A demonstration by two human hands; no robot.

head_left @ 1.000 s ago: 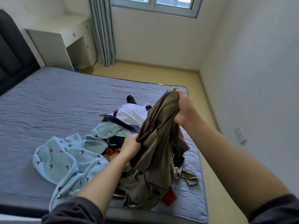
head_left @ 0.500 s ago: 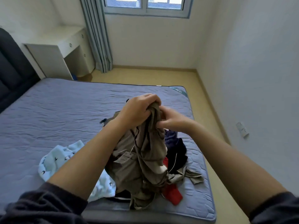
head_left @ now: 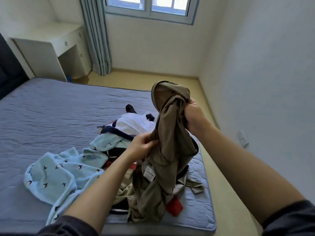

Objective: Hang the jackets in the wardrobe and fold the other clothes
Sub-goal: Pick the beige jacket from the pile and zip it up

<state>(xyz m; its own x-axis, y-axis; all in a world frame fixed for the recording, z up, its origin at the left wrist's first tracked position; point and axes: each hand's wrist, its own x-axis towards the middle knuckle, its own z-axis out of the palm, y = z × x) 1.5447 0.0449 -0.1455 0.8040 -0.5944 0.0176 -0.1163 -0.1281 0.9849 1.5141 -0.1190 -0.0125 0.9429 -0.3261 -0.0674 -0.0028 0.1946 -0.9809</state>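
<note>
Our pale blue bird-print garment [head_left: 56,174] spread on the bed [head_left: 51,113], our left hand [head_left: 141,147] pinching the olive jacket [head_left: 172,142] lower down over the clothes pile, our right hand [head_left: 194,116] clenching its bunched top

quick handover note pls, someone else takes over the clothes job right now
Right hand: grips the top of the olive garment, raised above the bed.
Left hand: pinches the same garment lower down, at its edge.
Things: the olive garment's bottom end trails onto the bed's near right corner, among a light blue garment, a white garment and a red piece, all loose and unfolded. No wardrobe in view.
Done: nothing folded or hung that shows.
Left: open out the olive garment, hang it if it is a jacket, else fold it; then the others.
</note>
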